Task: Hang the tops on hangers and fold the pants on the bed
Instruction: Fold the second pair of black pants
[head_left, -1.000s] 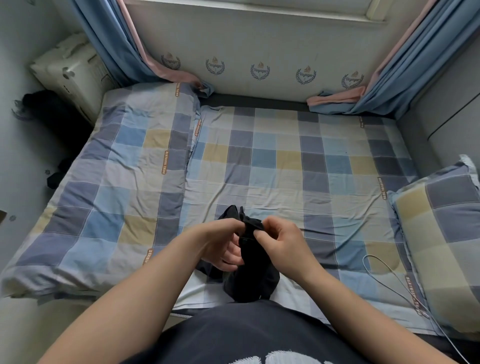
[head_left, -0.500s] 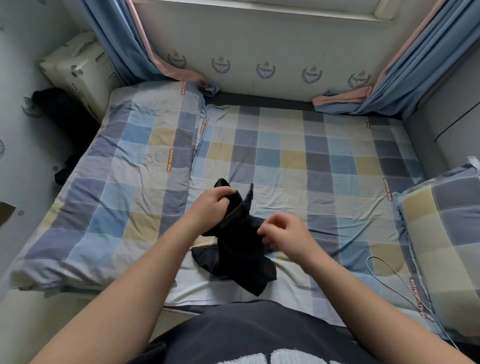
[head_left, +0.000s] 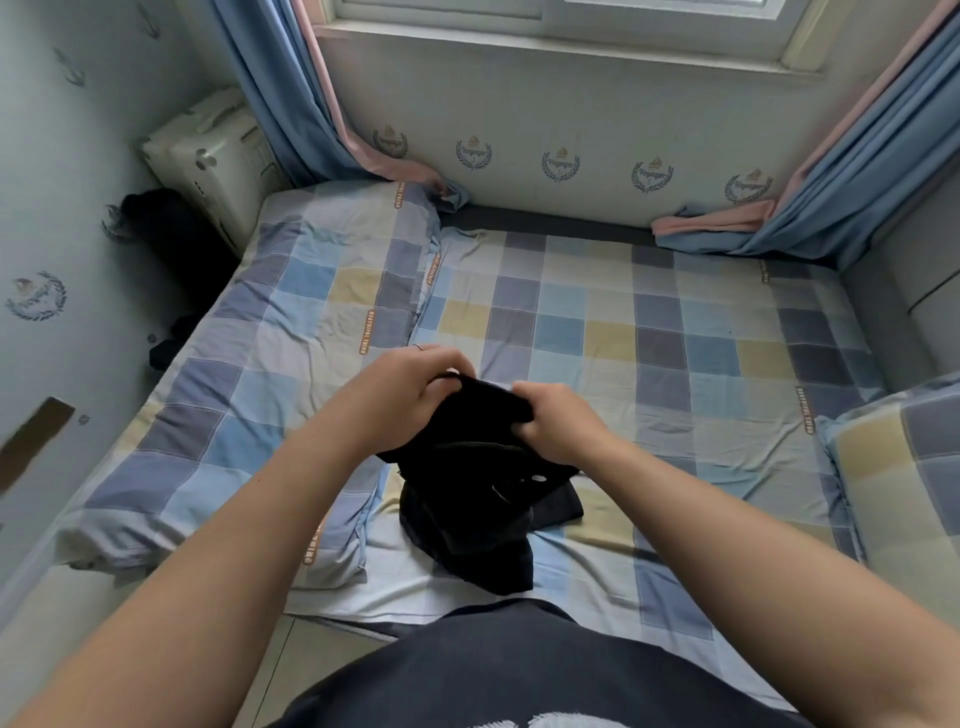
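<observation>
The left grip (head_left: 415, 395) and the right grip (head_left: 561, 428) are close together, both closed on the upper edge of one black garment (head_left: 467, 499). The left fingers curl over the cloth from above, and the right fingers pinch a fold of it. Between the two grips the edge is bunched. Below them, toward the person, the rest of the garment hangs in a crumpled heap, its lower end lying on the bed (head_left: 675, 338). Whether it is a top or pants cannot be told. A ring (head_left: 418, 346) sits on one left finger. Left of the grips lies one folded quilt (head_left: 270, 364); far to their right is one pillow (head_left: 909, 467). Beyond them hang two blue curtains (head_left: 280, 88).
</observation>
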